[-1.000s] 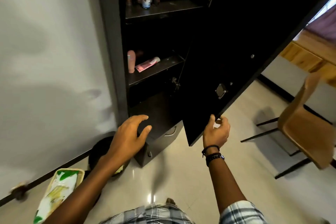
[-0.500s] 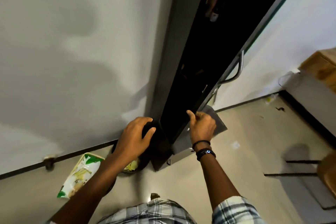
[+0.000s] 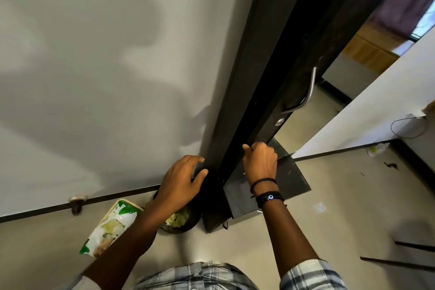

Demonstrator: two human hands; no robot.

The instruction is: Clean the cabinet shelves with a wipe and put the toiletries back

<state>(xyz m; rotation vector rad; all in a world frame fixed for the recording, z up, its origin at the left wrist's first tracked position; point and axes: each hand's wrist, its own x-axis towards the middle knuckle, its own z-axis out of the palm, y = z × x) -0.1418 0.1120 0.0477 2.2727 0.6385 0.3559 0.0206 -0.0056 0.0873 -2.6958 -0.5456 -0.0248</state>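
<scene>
Since a second ago the cabinet door (image 3: 294,66) has swung from wide open to almost closed, hiding the shelves and toiletries behind it, and both hands have come in closer to the cabinet's foot. At far left a small door stopper (image 3: 76,200) sits at the base of the white wall. Right of it a green-and-white wipe pack (image 3: 110,226) lies flat on the floor, just beside the left forearm and apart from both hands. Next comes a black bin (image 3: 181,221) holding crumpled pale wipes, directly beneath the left wrist. The left hand (image 3: 182,180) is spread and relaxed, holding nothing, its fingertips reaching the side panel of the cabinet (image 3: 240,77); contact cannot be confirmed. The right hand (image 3: 260,162), with dark bands on the wrist, curls round the door's lower edge, thumb lying up along it. Below that hand the bottom drawer (image 3: 292,179) stands pulled out. Higher on the door is a curved metal handle (image 3: 310,87). Thin dark chair legs (image 3: 400,263) cross the floor at far right.
</scene>
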